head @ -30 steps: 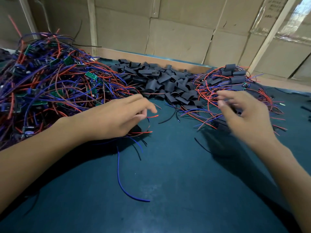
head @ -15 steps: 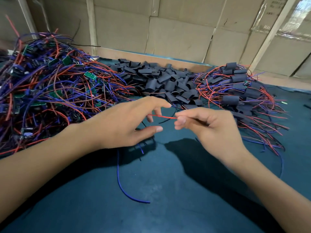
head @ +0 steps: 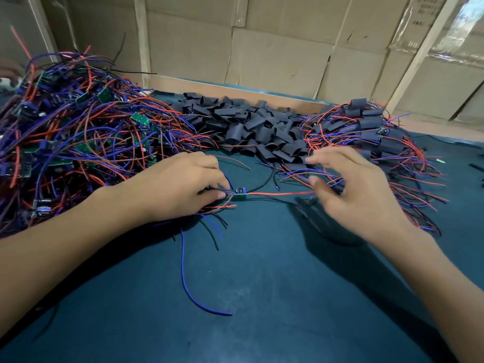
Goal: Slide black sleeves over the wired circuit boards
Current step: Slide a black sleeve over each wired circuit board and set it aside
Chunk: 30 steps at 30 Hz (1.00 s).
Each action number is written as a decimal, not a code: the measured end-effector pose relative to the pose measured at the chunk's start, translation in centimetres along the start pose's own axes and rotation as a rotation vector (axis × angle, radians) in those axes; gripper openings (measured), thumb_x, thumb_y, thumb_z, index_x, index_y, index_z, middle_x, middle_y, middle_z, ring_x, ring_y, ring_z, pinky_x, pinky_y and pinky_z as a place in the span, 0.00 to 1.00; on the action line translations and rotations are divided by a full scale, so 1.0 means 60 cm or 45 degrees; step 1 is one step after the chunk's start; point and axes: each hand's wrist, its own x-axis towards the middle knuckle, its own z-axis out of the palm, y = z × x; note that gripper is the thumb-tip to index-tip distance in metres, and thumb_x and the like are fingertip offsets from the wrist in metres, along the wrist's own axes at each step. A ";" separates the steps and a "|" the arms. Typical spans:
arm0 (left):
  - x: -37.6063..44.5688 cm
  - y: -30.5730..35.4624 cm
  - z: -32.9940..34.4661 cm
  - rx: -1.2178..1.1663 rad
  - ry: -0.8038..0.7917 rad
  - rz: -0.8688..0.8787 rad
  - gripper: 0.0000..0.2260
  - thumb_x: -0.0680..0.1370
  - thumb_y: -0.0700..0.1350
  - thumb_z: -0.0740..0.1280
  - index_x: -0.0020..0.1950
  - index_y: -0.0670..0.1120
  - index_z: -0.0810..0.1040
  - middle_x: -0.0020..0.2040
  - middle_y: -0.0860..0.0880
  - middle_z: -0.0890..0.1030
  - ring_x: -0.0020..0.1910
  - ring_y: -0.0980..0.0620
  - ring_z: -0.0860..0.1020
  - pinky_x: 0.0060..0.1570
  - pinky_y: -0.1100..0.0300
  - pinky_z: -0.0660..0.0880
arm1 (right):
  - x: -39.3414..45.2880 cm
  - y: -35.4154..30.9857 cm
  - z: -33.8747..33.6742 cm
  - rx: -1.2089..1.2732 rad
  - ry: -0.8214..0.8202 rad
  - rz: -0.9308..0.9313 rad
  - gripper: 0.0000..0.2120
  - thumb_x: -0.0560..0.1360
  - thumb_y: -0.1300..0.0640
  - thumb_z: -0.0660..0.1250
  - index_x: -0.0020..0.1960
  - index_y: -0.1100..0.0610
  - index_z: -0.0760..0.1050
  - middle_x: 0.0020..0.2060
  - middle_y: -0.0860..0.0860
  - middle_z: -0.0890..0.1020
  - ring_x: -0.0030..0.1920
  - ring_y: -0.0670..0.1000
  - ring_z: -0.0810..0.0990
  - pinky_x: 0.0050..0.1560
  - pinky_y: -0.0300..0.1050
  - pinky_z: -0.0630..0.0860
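Note:
A small green circuit board [head: 239, 195] lies on the teal table between my hands. My left hand [head: 180, 187] pinches the blue wires at its left end between thumb and forefinger. A red wire [head: 280, 193] runs from the board's right end toward my right hand [head: 356, 192]. That hand is blurred, with its fingers spread and apart; its thumb hovers just above the wire's end without holding it. A heap of loose black sleeves [head: 251, 127] lies behind both hands.
A big tangle of unsleeved wired boards [head: 78, 132] fills the left. Sleeved boards [head: 372, 124] are piled at the right. A loose blue wire [head: 188, 281] curls on the table [head: 275, 310] in front. Cardboard sheets wall the back.
My right hand has let go of the red wire and moved right with fingers spread. The wire is drawn out straight, and the board has come out from under my left hand.

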 end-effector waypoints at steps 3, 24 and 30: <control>0.002 0.012 0.013 0.120 -0.030 0.004 0.12 0.83 0.53 0.59 0.60 0.55 0.80 0.51 0.54 0.75 0.55 0.49 0.74 0.56 0.53 0.70 | 0.001 -0.042 0.028 0.136 0.000 -0.164 0.17 0.79 0.53 0.69 0.65 0.58 0.80 0.63 0.52 0.81 0.64 0.52 0.79 0.67 0.53 0.73; 0.167 -0.085 0.008 0.351 -0.349 -0.100 0.14 0.82 0.42 0.62 0.67 0.47 0.75 0.60 0.46 0.77 0.61 0.43 0.76 0.60 0.49 0.73 | -0.014 -0.062 0.034 0.112 -0.529 -0.185 0.32 0.69 0.74 0.63 0.72 0.60 0.73 0.50 0.53 0.79 0.51 0.55 0.78 0.55 0.43 0.74; 0.199 -0.110 0.037 0.488 -0.458 -0.085 0.20 0.76 0.32 0.63 0.67 0.42 0.70 0.59 0.41 0.76 0.58 0.40 0.76 0.55 0.47 0.74 | -0.017 -0.054 0.030 0.208 -0.416 -0.164 0.12 0.81 0.60 0.64 0.61 0.57 0.81 0.45 0.51 0.74 0.44 0.48 0.71 0.49 0.36 0.68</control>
